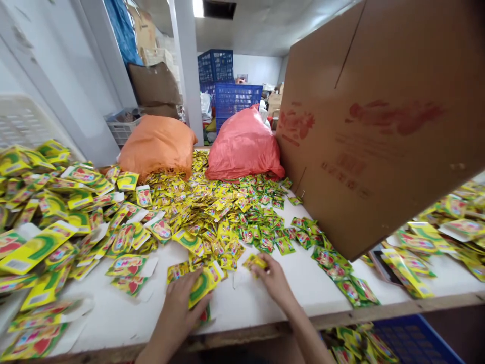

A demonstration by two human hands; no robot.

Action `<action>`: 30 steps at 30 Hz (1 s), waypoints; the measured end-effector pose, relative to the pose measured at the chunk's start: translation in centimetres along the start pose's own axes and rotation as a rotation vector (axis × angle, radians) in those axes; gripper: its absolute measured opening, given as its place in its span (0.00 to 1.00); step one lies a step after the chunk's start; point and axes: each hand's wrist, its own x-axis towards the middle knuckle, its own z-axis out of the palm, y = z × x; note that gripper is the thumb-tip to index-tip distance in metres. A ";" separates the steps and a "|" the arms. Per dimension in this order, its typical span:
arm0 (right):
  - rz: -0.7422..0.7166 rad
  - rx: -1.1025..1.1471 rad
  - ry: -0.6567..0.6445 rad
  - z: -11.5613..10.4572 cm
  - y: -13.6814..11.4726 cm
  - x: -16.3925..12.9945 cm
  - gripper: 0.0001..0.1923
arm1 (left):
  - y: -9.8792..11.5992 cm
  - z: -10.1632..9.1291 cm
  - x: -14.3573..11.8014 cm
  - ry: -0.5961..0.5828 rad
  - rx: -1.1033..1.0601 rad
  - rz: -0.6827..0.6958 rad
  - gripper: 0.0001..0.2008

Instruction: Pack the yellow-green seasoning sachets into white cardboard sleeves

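My left hand [178, 306] is closed around a small yellow and green carton [204, 287], its white end flap sticking up to the right. Part of another packet shows beneath that hand. To the right, my right hand [276, 283] pinches a small yellow sachet [254, 263] just above the white tabletop [242, 303]. Beyond both hands spreads a heap of yellow sachets [204, 207], with green sachets [265, 232] along its right side. Flat yellow cartons [129, 265] with white flaps lie left of my left hand.
A large pile of cartons [45, 202] covers the left side. An orange sack [157, 144] and a red sack [244, 146] stand behind the sachets. At right, a big cardboard box [364, 121] leans over the table. Below the edge is a blue crate [409, 338].
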 end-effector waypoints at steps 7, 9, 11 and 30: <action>0.128 -0.181 0.226 -3.9 3.0 5.9 0.22 | 1.8 0.6 -0.3 0.153 -0.980 -0.587 0.25; 0.132 -0.276 0.264 -2.3 3.2 6.2 0.16 | 3.2 1.1 -0.2 0.084 -1.259 -0.717 0.26; 0.116 -0.347 0.284 -0.8 3.3 5.8 0.12 | 4.6 1.6 -0.1 0.011 -1.406 -0.730 0.26; 0.104 0.114 -0.219 0.8 0.9 -4.8 0.20 | 6.6 6.0 1.2 -0.255 -1.011 -0.376 0.17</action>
